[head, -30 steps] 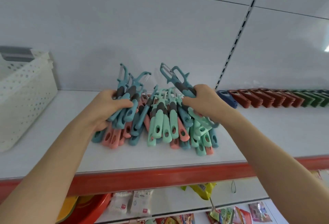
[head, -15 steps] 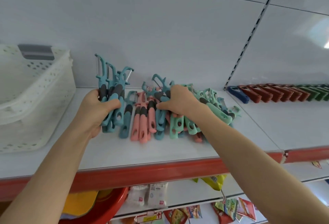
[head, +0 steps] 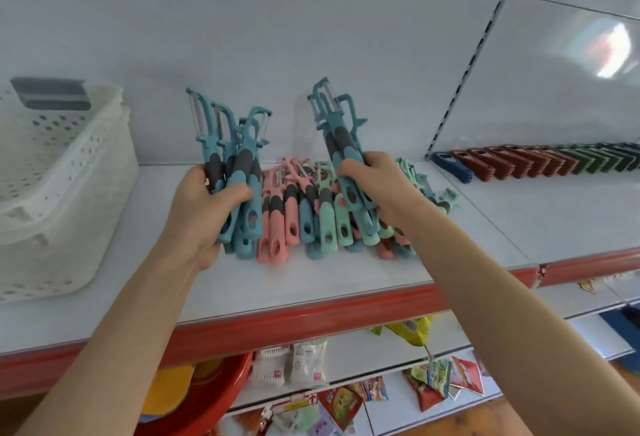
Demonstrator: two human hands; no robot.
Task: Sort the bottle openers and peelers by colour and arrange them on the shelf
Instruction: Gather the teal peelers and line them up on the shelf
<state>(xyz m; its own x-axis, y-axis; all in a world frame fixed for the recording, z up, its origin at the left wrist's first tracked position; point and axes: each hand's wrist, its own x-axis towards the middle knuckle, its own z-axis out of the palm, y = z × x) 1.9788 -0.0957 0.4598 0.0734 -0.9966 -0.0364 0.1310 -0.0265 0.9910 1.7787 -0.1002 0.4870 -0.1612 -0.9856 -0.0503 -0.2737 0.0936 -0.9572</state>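
A mixed pile of peelers [head: 311,217] in pink, mint and teal lies on the white shelf [head: 346,276]. My left hand [head: 201,214] grips a bunch of teal peelers [head: 235,165], blades pointing up, just left of the pile. My right hand [head: 377,179] holds two or three more teal peelers [head: 341,137] upright above the pile's middle. To the right, a row of bottle openers [head: 540,162] stands on edge: one blue, then red-brown, then dark green.
A white perforated basket [head: 59,193] sits at the shelf's left end. The shelf has a red front edge [head: 294,324]. Below it hang snack packets [head: 433,383], and a red basin [head: 204,397] stands at lower left.
My right hand has lifted teal peelers up out of the pile. My left hand keeps its teal bunch, held a little closer to me.
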